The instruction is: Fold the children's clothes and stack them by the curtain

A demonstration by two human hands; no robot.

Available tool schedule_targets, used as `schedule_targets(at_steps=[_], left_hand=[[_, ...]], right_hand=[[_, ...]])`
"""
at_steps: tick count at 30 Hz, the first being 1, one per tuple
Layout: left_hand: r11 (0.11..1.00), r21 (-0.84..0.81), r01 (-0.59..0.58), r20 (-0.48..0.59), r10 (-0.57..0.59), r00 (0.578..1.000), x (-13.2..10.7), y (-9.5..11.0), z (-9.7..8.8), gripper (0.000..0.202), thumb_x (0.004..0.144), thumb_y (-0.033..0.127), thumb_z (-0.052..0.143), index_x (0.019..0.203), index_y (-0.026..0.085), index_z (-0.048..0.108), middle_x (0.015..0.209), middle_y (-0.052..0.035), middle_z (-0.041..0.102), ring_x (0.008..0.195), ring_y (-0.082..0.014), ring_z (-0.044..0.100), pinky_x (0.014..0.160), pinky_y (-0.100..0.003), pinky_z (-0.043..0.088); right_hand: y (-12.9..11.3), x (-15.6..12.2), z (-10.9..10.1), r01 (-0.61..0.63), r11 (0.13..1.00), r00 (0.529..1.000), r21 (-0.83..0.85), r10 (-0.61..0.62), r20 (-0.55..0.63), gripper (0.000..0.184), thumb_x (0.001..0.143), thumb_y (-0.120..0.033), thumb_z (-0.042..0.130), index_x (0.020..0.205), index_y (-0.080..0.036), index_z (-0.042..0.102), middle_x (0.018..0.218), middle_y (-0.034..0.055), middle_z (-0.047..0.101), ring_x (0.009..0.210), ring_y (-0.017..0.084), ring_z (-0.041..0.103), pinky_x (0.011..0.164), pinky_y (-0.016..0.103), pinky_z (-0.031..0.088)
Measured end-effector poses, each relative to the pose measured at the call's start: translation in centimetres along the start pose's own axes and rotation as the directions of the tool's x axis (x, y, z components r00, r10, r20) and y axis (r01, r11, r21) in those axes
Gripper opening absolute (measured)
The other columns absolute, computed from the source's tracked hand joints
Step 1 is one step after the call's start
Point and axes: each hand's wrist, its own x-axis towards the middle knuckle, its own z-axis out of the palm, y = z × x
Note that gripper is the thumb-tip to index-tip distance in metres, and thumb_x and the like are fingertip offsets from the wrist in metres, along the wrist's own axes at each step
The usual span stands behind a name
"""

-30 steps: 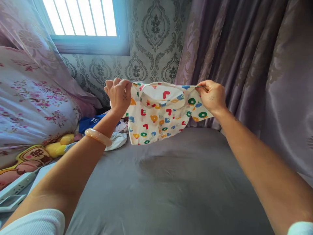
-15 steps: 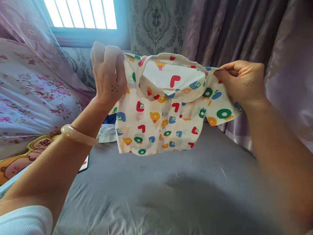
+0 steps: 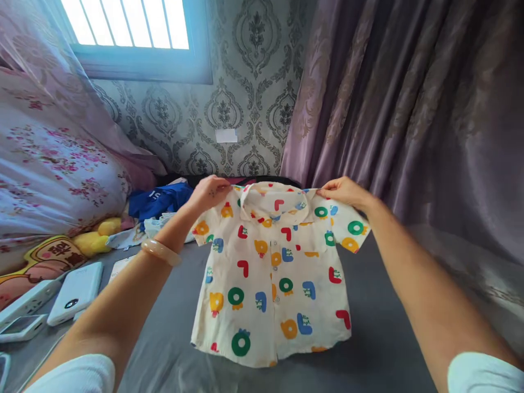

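Observation:
A small white short-sleeved shirt (image 3: 262, 278) with red, green, yellow and blue prints is spread out with its buttoned front facing me. My left hand (image 3: 210, 192) pinches its shoulder at the left of the collar. At the other shoulder, my right hand (image 3: 341, 192) grips the cloth between thumb and fingers. The collar (image 3: 276, 202) stands open between the two hands, showing the printed inside of the back. Both sleeves hang outward below my hands. The shirt's lower hem is over the grey bed sheet (image 3: 164, 338); whether it fully rests there I cannot tell.
At the left lie a white power bank (image 3: 77, 292), a power strip (image 3: 28, 303) and a yellow printed cushion (image 3: 41, 265). Behind my left arm are a blue garment (image 3: 159, 199) and pale clothes. Purple curtains (image 3: 368, 109) hang at the right, a patterned wall (image 3: 254, 98) behind.
Both hands have lowered and reached farther from me, with the shirt still gripped. The shirt went from raised and bunched to flat and fully extended. The view shows more of the left side.

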Motion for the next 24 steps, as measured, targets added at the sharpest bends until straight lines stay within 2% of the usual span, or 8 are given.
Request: schedule_targets(at_steps=[2, 4, 8, 12, 19, 22, 24], left_hand=[[0.999, -0.033, 0.017, 0.108, -0.013, 0.994, -1.4, -1.2, 3.4, 0.037, 0.082, 0.038, 0.044, 0.085, 0.015, 0.073, 0.077, -0.0071, 0.064, 0.073, -0.0186, 0.056, 0.069, -0.027, 0.042], [0.998, -0.026, 0.056, 0.178, -0.051, 0.983, -2.7, -2.3, 6.3, 0.04, 0.084, 0.038, 0.041, 0.085, 0.015, 0.073, 0.074, -0.0078, 0.064, 0.072, -0.0194, 0.056, 0.067, -0.027, 0.041], [0.995, -0.009, 0.1, 0.217, -0.095, 0.972, -4.4, -3.8, 10.3, 0.041, 0.085, 0.039, 0.04, 0.089, 0.016, 0.074, 0.077, -0.0091, 0.065, 0.073, -0.0195, 0.057, 0.069, -0.027, 0.042], [0.994, 0.005, 0.113, 0.226, -0.111, 0.968, -5.0, -4.7, 12.2, 0.041, 0.086, 0.04, 0.041, 0.09, 0.015, 0.074, 0.079, -0.0097, 0.066, 0.075, -0.0205, 0.058, 0.071, -0.028, 0.042], [0.987, 0.052, 0.151, 0.291, -0.16, 0.943, -5.3, -5.4, 14.1, 0.042, 0.087, 0.041, 0.04, 0.09, 0.017, 0.073, 0.082, -0.0095, 0.069, 0.08, -0.0211, 0.061, 0.071, -0.028, 0.041], [0.97, 0.093, 0.226, 0.319, -0.244, 0.916, -5.2, -5.6, 14.9, 0.045, 0.087, 0.048, 0.039, 0.088, 0.019, 0.072, 0.085, -0.0098, 0.071, 0.079, -0.022, 0.062, 0.065, -0.027, 0.039], [0.948, 0.148, 0.283, 0.339, -0.317, 0.886, -5.1, -5.6, 15.3, 0.048, 0.087, 0.054, 0.038, 0.087, 0.019, 0.071, 0.088, -0.0107, 0.072, 0.081, -0.0238, 0.064, 0.063, -0.028, 0.038]], right_hand=[[2.9, 1.0, 2.3, -0.043, 0.999, 0.998, -0.021, 0.044, 0.039, 0.03, 0.064, -0.044, 0.072, 0.067, -0.014, 0.067, 0.055, -0.0002, 0.061, 0.048, 0.01, 0.049, 0.045, 0.022, 0.039], [5.5, 1.6, 4.6, -0.035, 0.999, 0.997, -0.03, 0.037, 0.07, 0.033, 0.062, -0.046, 0.072, 0.068, -0.013, 0.069, 0.059, 0.0008, 0.063, 0.052, 0.011, 0.052, 0.048, 0.022, 0.04], [8.6, 2.3, 8.1, 0.003, 0.994, 0.998, -0.106, 0.003, 0.063, 0.035, 0.063, -0.048, 0.07, 0.069, -0.013, 0.071, 0.065, 0.0028, 0.067, 0.062, 0.014, 0.056, 0.054, 0.022, 0.041], [10.1, 2.7, 9.7, 0.004, 0.979, 0.999, -0.204, 0.006, 0.048, 0.033, 0.071, -0.044, 0.063, 0.074, -0.012, 0.073, 0.069, 0.004, 0.069, 0.067, 0.016, 0.058, 0.056, 0.022, 0.041], [12.3, 3.9, 11.1, -0.033, 0.949, 0.989, -0.313, 0.076, 0.126, 0.029, 0.083, -0.034, 0.055, 0.088, -0.012, 0.073, 0.08, 0.0046, 0.072, 0.073, 0.015, 0.061, 0.059, 0.02, 0.042], [12.4, 4.2, 11.2, -0.053, 0.935, 0.984, -0.351, 0.108, 0.139, 0.027, 0.084, -0.035, 0.056, 0.089, -0.015, 0.073, 0.084, 0.0049, 0.072, 0.078, 0.016, 0.062, 0.064, 0.021, 0.043], [12.2, 4.2, 11.5, -0.085, 0.901, 0.983, -0.425, 0.146, 0.113, 0.031, 0.083, -0.044, 0.059, 0.087, -0.016, 0.073, 0.087, 0.0084, 0.072, 0.086, 0.02, 0.063, 0.071, 0.025, 0.044]])
